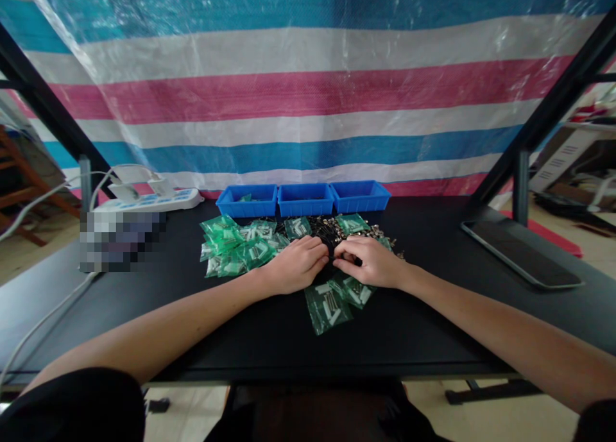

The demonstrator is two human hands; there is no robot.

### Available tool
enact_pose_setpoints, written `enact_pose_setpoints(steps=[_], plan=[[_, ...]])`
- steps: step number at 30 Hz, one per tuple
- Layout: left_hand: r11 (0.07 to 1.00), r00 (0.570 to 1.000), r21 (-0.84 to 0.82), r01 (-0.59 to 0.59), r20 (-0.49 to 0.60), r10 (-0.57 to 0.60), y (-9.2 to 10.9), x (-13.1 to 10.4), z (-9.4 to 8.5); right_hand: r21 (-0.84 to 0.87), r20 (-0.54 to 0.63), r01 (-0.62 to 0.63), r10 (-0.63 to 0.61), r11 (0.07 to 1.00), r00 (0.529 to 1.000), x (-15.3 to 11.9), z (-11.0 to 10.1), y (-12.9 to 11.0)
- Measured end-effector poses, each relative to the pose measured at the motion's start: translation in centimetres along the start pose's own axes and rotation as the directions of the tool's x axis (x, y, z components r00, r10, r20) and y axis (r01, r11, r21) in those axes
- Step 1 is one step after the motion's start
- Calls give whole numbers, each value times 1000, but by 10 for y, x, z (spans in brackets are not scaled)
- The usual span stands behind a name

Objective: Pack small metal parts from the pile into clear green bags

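At the middle of the table, my left hand point(299, 264) has its fingers curled and pressed together. My right hand point(369, 261) faces it closely, thumb and forefinger bent into a pinch. Whatever small thing the fingertips hold is hidden or too small to name. Just beyond them lies a pile of small dark and brassy metal pieces point(317, 229), partly covered by the hands. Two small clear green bags point(329, 306) with white and metal pieces lie in front of my right hand. A heap of similar filled green bags point(233, 246) sits left of my left hand.
Three blue bins point(305, 201) stand in a row behind the pile. A white power strip point(149, 201) with plugs and cables is at the back left, a blurred-out object before it. A phone point(522, 253) lies on the right of the black table point(216, 339). Striped sheeting hangs behind.
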State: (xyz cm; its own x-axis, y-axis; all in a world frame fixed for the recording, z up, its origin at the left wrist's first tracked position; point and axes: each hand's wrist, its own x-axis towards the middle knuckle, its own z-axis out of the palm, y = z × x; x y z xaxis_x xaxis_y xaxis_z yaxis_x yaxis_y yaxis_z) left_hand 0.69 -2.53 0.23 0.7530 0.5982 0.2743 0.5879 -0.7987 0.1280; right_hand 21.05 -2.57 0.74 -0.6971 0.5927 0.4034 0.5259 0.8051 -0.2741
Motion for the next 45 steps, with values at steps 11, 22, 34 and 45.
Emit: enact_pose_setpoints(steps=[11, 22, 34, 45], plan=[[1000, 1000, -16, -4, -5, 4, -2, 0, 2, -9, -9, -3, 3, 1000, 1000, 0, 2, 1], [998, 999, -52, 25, -19, -26, 0, -1, 1, 4, -10, 24, -24, 1000, 1000, 0, 0, 0], [1000, 1000, 28, -7, 12, 6, 0, 0, 1, -1, -4, 18, -18, 1000, 1000, -1, 1, 1], [983, 995, -179, 42, -82, -58, -4, 1, 2, -78, -130, 45, -55, 996, 990, 6, -13, 6]])
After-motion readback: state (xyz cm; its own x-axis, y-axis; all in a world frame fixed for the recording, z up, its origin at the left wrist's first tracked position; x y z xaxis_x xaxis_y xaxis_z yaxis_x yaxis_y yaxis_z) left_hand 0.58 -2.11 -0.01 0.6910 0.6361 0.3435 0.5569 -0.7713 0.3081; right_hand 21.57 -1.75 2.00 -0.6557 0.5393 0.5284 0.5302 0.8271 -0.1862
